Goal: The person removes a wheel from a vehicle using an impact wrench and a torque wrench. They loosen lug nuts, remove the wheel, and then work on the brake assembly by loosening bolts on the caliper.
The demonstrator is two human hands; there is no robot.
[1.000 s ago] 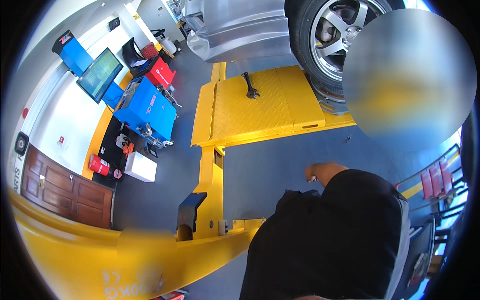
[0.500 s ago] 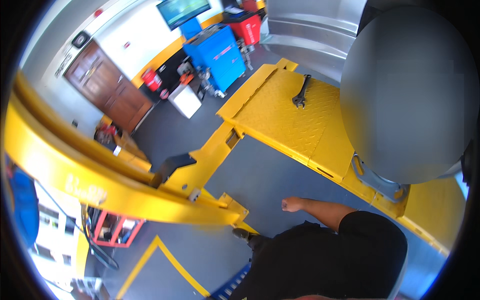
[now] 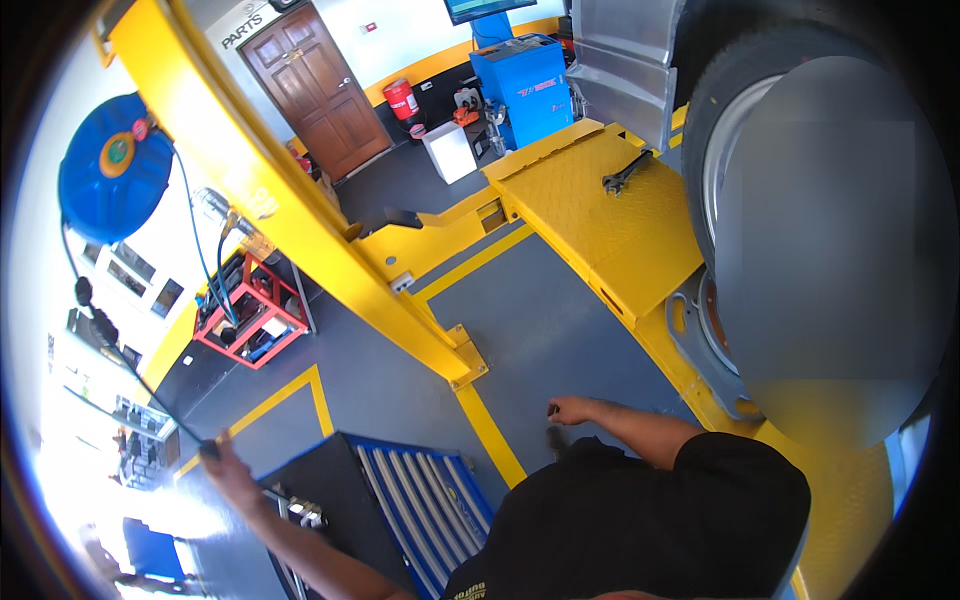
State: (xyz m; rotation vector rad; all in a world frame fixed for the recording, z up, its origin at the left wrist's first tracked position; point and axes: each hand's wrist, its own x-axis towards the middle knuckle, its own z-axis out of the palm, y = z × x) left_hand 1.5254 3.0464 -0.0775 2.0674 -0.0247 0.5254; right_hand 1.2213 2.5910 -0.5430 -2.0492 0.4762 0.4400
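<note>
Landmark: yellow post [image 3: 290,230]. Change: the view is turned further left, and the left hand [image 3: 235,480], absent half a second earlier, now shows on the post's left and near side; work appears to centre there. Item: black hose [image 3: 160,395], left of the post, slanting down from below a blue reel [image 3: 90,200]; its dark end piece [image 3: 209,450] meets the left grip, seemingly closed on it, though blurred. Right hand [image 3: 570,410]: right of the post's foot, well apart from the hose, fingers curled; contents cannot be told.
</note>
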